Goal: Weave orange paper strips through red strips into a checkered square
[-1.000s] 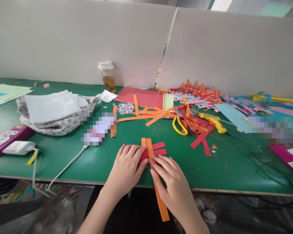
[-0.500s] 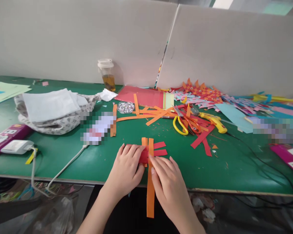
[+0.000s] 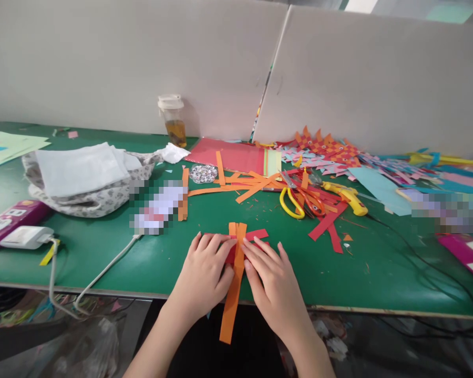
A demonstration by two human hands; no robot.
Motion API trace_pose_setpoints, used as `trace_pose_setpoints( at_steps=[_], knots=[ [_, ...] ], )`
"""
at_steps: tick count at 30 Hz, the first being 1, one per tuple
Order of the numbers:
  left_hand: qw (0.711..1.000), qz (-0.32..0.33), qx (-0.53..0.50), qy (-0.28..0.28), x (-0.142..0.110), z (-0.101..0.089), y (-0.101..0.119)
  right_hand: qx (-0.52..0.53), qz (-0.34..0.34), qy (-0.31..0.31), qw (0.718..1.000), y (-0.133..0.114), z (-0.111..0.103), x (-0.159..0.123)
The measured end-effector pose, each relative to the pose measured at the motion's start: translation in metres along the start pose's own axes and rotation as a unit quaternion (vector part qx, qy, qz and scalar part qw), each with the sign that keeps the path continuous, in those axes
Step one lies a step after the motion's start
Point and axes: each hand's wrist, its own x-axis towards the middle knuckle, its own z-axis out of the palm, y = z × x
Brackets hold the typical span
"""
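Near the table's front edge, a long orange paper strip crosses red paper strips, and its lower end hangs out past the edge. A shorter orange strip lies beside its top end. My left hand is closed over the left part of the red strips, holding them down; the fingers hide much of the weave. From the right, my right hand has its fingertips against the long orange strip, with the thumb close to it. The red strips' right ends show partly above the right fingers.
Behind the hands lie loose orange strips, a bag of googly eyes, scissors and a yellow glue gun. Woven orange fish are piled at the back right. A phone, cloth bag and drink cup stand left.
The long orange strip has shifted left against the shorter one, and its lower end has swung left. My right fingertips have moved slightly up along it; my left hand stays in place.
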Motion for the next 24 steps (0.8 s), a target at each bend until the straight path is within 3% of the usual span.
trace_pose_setpoints(
  at_steps=[12,19,24],
  knots=[
    [1.000,0.003,0.010,-0.001,0.001,-0.002,0.001,0.025,0.022,-0.001,0.999,-0.003,-0.002,0.005],
    [1.000,0.003,0.008,0.004,0.000,-0.002,0.001,0.020,0.023,0.036,0.999,-0.001,-0.003,0.012],
    [1.000,0.004,0.009,0.002,0.000,-0.004,0.001,-0.009,-0.003,0.022,1.000,0.003,0.001,0.009]
  ],
)
